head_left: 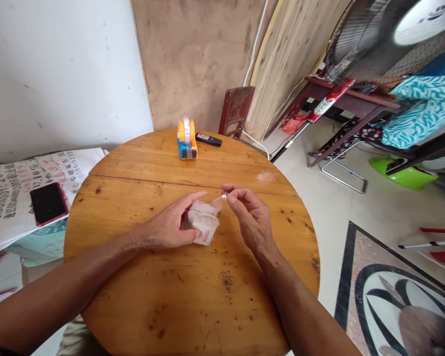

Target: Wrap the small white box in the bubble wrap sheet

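Note:
My left hand [170, 222] grips a small whitish packet [203, 222] wrapped in clear plastic, with pinkish-red print on its lower part. The packet rests near the middle of the round wooden table [193, 296]. To its right, my right hand [250, 212] pinches the end of a clear plastic strip [219, 200] between thumb and index finger. The strip runs from the packet's upper right corner to the fingertips. Whether it is tape or wrapping, I cannot tell.
An orange and blue tape dispenser [187, 141] and a dark remote-like object [208, 139] stand at the table's far edge. A phone [49, 203] lies on printed sacks at left. Behind are a chair [237, 111], a fan [374, 44] and a seated person [422, 109].

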Motion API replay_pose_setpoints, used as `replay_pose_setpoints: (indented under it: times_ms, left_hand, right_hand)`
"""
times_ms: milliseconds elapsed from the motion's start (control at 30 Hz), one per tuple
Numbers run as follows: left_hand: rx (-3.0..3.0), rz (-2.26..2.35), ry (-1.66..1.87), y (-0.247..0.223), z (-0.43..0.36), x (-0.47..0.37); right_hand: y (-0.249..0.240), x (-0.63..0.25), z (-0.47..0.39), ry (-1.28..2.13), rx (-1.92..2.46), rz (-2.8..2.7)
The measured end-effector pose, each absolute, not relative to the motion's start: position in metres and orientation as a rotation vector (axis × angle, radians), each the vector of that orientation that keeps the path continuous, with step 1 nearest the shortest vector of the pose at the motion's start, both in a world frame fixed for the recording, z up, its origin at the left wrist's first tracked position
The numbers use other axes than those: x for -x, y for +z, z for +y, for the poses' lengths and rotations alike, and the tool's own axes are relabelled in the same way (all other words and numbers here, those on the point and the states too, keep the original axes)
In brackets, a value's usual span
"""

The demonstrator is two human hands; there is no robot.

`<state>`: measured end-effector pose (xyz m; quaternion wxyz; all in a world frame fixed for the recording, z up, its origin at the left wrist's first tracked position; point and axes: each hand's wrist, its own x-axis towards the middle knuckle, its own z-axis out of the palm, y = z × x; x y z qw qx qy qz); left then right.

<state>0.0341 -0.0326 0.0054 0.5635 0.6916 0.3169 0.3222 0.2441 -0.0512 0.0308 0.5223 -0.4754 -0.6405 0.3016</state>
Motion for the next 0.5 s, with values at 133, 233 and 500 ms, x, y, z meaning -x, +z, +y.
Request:
replay_pose_setpoints:
  times_ms: [133,233,500]
  left_hand:
    - [-1.689,0.672,0.777,0.008,-0.037,-0.034]
    - [-1.705,0.645,0.768,0.012,-0.039,-0.033]
    - [-1.358,0.692,0.637,0.017,-0.031,-0.030]
  right_hand:
    - [0.029,-0.252,-0.040,0.796,1.172,-1.357]
    - [0.022,-0.251,-0.028,0.822,1.219,-1.271]
    - [0.010,-0.246,-0.017,1.015,1.267,-1.111]
